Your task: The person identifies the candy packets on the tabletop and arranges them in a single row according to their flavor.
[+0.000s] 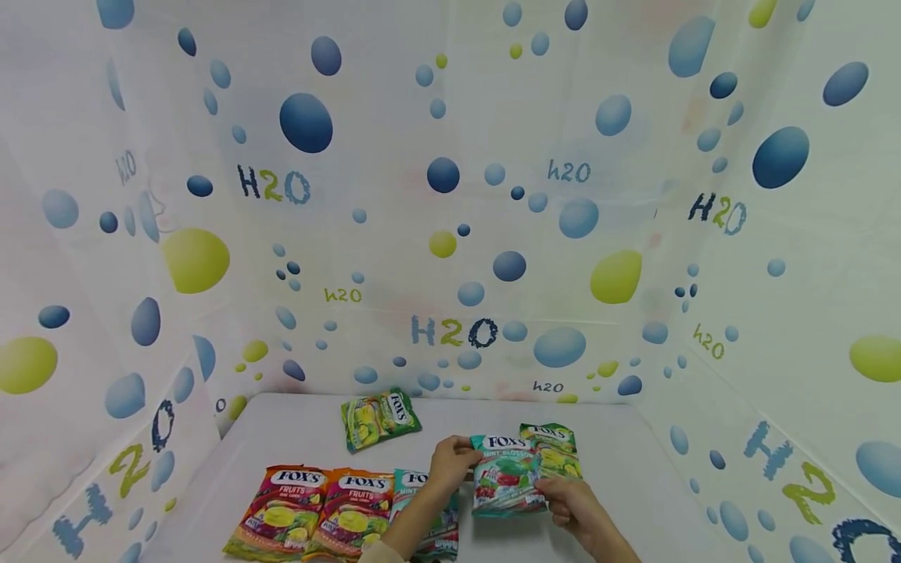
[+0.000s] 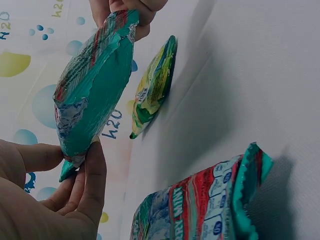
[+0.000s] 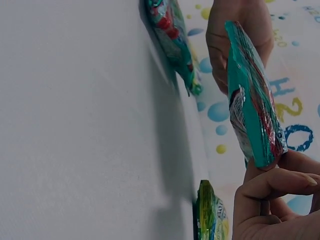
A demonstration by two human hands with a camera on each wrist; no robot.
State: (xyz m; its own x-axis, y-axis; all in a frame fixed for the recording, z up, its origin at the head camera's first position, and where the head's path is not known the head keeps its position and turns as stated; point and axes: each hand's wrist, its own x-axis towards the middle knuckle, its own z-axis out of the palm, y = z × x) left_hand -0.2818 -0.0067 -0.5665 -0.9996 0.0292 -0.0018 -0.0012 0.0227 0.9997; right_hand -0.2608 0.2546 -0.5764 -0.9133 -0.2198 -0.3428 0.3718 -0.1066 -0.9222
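A teal Fox's Mint Blossom candy bag (image 1: 508,478) is held up above the table between both hands. My left hand (image 1: 453,463) pinches its upper left corner, and my right hand (image 1: 572,502) pinches its lower right edge. In the left wrist view the candy bag (image 2: 95,85) appears edge-on, thumb on one side and fingers on the other. From the right wrist the candy bag (image 3: 252,100) also shows its narrow side, clear of the table. Under my left forearm lies another teal candy bag (image 1: 439,524), partly covered by the arm.
Two red-orange Fox's Fruits bags (image 1: 281,512) lie side by side at the front left. One green candy bag (image 1: 380,420) lies at the back, and a second green bag (image 1: 556,447) sits behind the held one. Printed curtains (image 1: 450,211) enclose the white table (image 1: 317,438).
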